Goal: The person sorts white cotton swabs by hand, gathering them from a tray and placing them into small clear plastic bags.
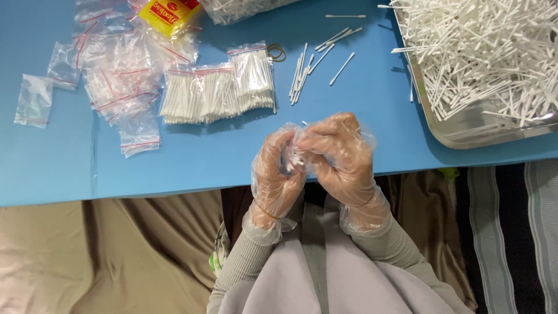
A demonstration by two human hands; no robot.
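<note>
Surface: blue table (pixel 360 128), steel tray (pixel 465 131) cut off.
Hidden: bundle mostly covered by fingers.
Grip: left hand (pixel 276 171) and right hand (pixel 340 157) both pinch cotton swabs (pixel 293 158).

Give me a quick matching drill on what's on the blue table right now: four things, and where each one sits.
Things:
1. metal tray
2. filled swab bags
3. rubber bands
4. yellow packet

Places:
A. top edge, left of centre
B. right side, heaped with loose swabs
C. just right of the filled bags' tops
D. left of centre, in a row

Pairs: 1-B, 2-D, 3-C, 4-A
</note>
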